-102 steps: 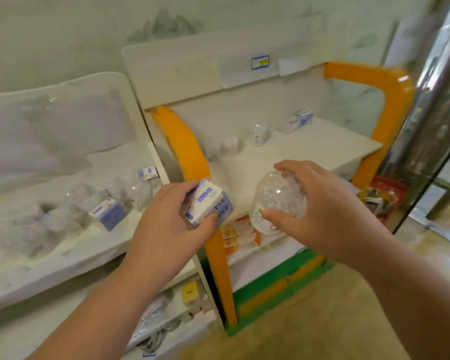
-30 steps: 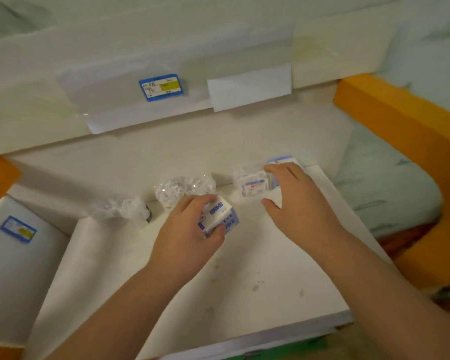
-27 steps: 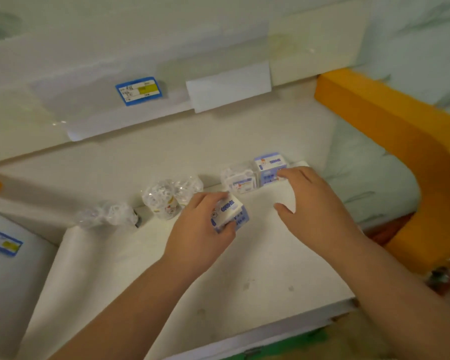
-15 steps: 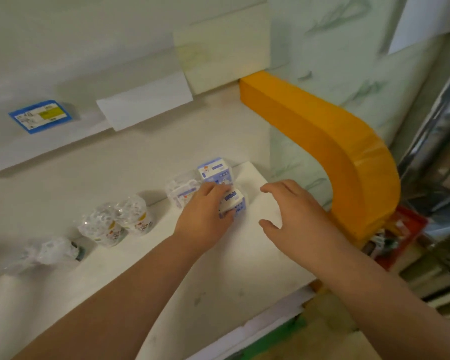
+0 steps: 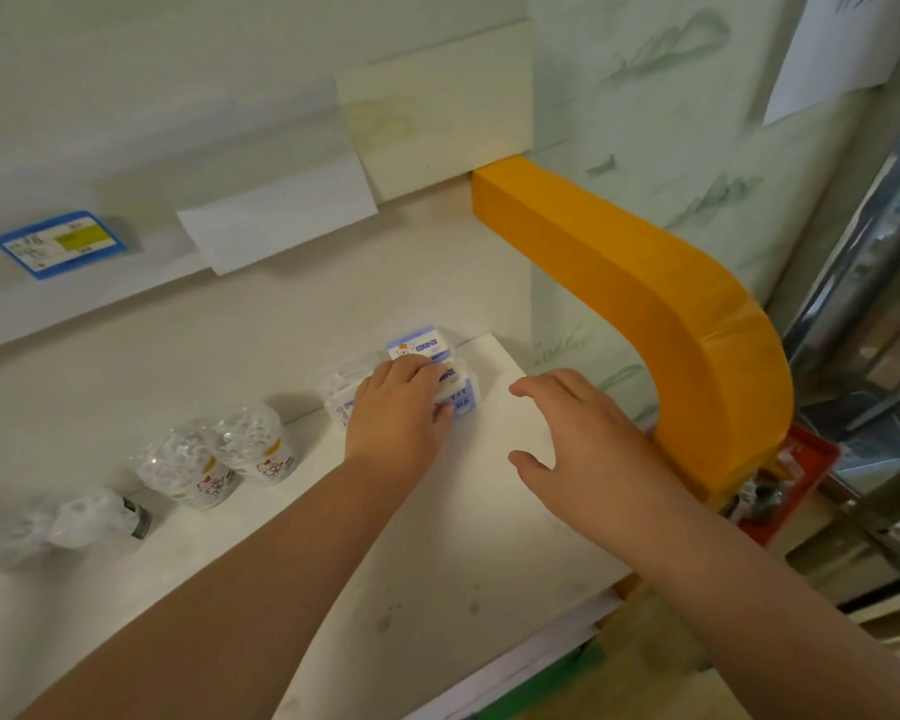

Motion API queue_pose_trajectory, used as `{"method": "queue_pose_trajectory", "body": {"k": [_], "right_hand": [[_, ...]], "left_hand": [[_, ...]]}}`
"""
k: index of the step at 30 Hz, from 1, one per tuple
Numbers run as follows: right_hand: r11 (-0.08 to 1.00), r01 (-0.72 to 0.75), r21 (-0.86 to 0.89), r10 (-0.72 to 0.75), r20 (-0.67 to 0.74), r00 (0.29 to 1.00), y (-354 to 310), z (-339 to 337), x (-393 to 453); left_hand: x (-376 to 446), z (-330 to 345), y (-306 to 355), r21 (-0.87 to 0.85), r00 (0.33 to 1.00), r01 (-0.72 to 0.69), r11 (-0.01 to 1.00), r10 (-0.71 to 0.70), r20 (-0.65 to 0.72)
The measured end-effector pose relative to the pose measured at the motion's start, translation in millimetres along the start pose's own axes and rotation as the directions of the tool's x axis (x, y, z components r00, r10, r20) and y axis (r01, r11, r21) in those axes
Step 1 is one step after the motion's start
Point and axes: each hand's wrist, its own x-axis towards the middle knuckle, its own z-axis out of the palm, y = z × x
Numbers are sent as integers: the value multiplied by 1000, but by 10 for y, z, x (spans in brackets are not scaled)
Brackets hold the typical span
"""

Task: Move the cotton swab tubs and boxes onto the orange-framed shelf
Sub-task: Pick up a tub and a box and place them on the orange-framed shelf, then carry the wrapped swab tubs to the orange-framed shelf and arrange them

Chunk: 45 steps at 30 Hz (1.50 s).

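While gripping a small white-and-blue box (image 5: 455, 400) near the shelf's (image 5: 437, 553) back right corner, the left hand (image 5: 396, 418) is setting it down; the right hand (image 5: 578, 433) is hovering, fingers spread wide.

A blue-bordered price label (image 5: 58, 243) with a yellow patch and a blank white card (image 5: 276, 218) sit on the far shelf edge at left, a white paper sheet (image 5: 848, 44) hangs on the marbled wall (image 5: 671, 111) at far right, and a red tray (image 5: 796, 485) lies low right beside chrome poles (image 5: 863, 241).
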Motion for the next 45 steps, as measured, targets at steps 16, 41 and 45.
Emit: {"method": "queue_pose_trajectory", "body": {"k": [16, 41, 45], "right_hand": [[992, 108, 71, -107, -17, 994, -224, 182, 236], [659, 660, 361, -735, 121, 667, -3072, 1098, -353], [593, 711, 378, -792, 117, 599, -3667, 1236, -783]], "left_hand": [[-661, -676, -450, -5, 985, 131, 991, -131, -115], [-3547, -2882, -908, -4, 557, 746, 666, -627, -545], [-4196, -3198, -1149, -12, 490, 801, 599, -667, -561]]}}
